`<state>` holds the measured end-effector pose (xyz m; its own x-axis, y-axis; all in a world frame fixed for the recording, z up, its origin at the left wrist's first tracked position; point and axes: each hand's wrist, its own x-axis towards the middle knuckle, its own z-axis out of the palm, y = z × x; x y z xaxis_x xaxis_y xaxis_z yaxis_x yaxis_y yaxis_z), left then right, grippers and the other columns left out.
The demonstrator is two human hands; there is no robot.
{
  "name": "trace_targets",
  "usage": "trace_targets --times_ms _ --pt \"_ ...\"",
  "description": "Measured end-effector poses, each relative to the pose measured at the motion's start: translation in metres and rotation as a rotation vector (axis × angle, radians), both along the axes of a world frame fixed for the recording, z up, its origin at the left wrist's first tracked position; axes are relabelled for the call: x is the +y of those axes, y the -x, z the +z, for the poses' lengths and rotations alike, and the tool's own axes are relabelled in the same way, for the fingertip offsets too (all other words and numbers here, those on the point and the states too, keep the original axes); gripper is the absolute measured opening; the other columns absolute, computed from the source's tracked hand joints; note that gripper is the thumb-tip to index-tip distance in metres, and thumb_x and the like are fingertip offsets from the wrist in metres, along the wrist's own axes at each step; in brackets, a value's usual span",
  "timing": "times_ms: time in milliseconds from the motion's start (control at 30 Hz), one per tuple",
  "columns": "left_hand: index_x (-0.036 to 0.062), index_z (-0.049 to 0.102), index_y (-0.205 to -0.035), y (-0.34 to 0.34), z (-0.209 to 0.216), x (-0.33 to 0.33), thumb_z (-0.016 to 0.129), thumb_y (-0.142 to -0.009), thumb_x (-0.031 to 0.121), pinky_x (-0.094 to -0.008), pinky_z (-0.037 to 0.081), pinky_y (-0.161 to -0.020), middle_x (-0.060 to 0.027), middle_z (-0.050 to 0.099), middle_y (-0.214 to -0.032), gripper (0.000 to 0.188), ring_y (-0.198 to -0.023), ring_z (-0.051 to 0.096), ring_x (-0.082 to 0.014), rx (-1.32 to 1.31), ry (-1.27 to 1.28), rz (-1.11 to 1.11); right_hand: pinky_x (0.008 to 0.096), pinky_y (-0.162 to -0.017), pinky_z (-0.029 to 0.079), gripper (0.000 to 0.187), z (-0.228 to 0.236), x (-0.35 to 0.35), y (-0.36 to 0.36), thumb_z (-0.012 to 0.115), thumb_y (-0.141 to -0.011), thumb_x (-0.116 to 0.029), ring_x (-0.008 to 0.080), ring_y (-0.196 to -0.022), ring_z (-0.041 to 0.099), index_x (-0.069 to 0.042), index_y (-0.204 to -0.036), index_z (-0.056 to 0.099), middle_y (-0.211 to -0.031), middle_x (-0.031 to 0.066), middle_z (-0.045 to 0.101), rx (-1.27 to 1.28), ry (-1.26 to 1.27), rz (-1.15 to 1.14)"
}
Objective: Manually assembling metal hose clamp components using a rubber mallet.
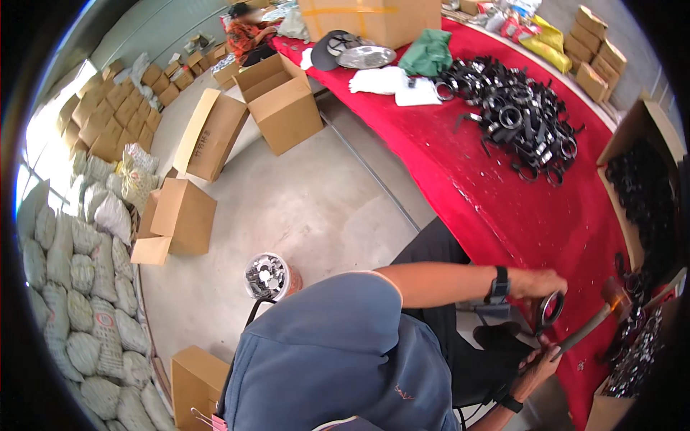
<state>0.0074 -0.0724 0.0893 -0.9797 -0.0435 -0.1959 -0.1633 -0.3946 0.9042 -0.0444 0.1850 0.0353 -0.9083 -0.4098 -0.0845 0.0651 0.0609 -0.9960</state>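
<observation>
My left hand (535, 284), reaching over the edge of the red-covered table, is closed on a black ring-shaped part (553, 307) with a short tail. Just below it, my right hand (540, 361) is wrapped round the handle end of a hammer (586, 329). The hammer's brownish head lies further right, beside a box of black parts. A large heap of similar black ring parts (510, 115), some with shiny metal, is spread on the far part of the table.
On the red table (460, 187) lie white gloves (377, 80), a green cloth (428, 54) and a cap (329, 52). Cartons (647, 136) of parts stand at the right. A bucket (266, 276) and open cartons (280, 104) are on the floor. Another person (248, 36) sits far off.
</observation>
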Motion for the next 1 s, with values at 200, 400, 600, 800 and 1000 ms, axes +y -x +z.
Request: trace_targets --times_ms 200,400,600,800,1000 --pt "-0.0044 0.07 -0.09 -0.056 -0.01 0.003 0.053 -0.1 0.038 -0.0427 0.065 -0.05 -0.0192 0.074 -0.08 0.047 -0.058 0.074 -0.0308 0.011 -0.028 -0.044 0.0218 -0.036 0.034 0.049 0.034 -0.067 -0.05 0.067 -0.106 -0.054 0.0053 -0.044 0.045 -0.006 -0.113 0.06 -0.067 -0.0027 0.051 0.099 -0.01 0.059" --pt "-0.0025 0.07 -0.093 -0.074 -0.02 -0.017 0.049 -0.108 0.051 -0.0415 0.066 -0.054 -0.0181 0.074 -0.081 0.06 -0.065 0.077 -0.0291 0.014 0.035 -0.03 0.0243 -0.036 0.035 0.037 0.032 -0.088 -0.059 0.073 -0.102 -0.038 0.007 -0.044 0.048 -0.005 -0.111 0.059 -0.068 -0.0017 0.053 0.139 -0.012 0.042" --pt "-0.0015 0.074 -0.11 -0.126 -0.02 -0.041 0.058 -0.11 0.042 -0.0434 0.059 -0.077 -0.02 0.077 -0.093 0.046 -0.087 0.077 -0.0325 0.22 0.648 0.029 0.0247 -0.036 0.033 0.033 0.029 -0.105 -0.027 0.069 -0.102 -0.04 0.0072 -0.043 0.046 -0.008 -0.103 0.06 -0.065 -0.0027 0.049 0.08 -0.138 -0.057" --pt "-0.0013 0.071 -0.12 -0.132 -0.039 -0.032 0.069 -0.103 0.026 -0.0496 0.052 -0.085 -0.024 0.073 -0.096 0.033 -0.096 0.07 -0.0424 0.354 0.57 -0.002 0.0249 -0.038 0.031 0.028 0.007 -0.129 -0.011 0.067 -0.106 -0.036 0.0065 -0.043 0.044 -0.015 -0.091 0.055 -0.061 -0.0052 0.048 -0.037 -0.059 -0.023" --pt "0.0009 0.067 -0.104 -0.11 -0.073 -0.025 0.071 -0.096 0.025 -0.0535 0.05 -0.084 -0.0216 0.067 -0.099 0.026 -0.099 0.066 -0.0444 0.435 0.741 0.129 0.0255 -0.047 0.034 0.024 0.004 -0.141 -0.02 0.066 -0.109 -0.027 0.0044 -0.052 0.048 -0.012 -0.092 0.059 -0.067 -0.0062 0.053 -0.07 -0.01 -0.125"
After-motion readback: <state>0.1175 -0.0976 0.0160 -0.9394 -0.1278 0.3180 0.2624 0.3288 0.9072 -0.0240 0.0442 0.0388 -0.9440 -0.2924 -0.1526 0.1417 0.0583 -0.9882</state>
